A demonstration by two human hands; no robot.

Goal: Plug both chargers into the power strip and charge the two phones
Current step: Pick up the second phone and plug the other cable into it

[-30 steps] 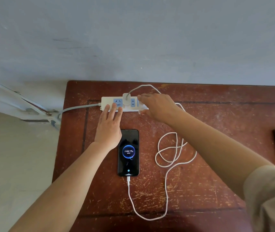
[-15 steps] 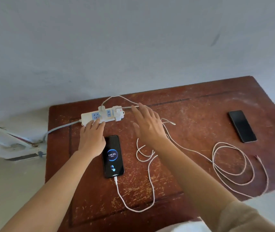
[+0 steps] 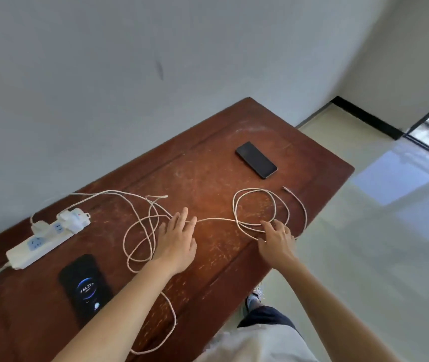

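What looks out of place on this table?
The dark phone near the far end lies unplugged, its screen black. The cable's free plug rests beside it, loose, while the near phone shows a charging screen.

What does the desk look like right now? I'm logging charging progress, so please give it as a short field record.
surface: worn brown wooden table
power strip: white, far left, two chargers plugged in
lit phone: near the strip, charging screen on
dark phone: far side, screen off, no cable attached
coiled cable: loose, free plug end lying on the table near the dark phone
left hand: open, flat over the cable
right hand: open, fingers at the coil
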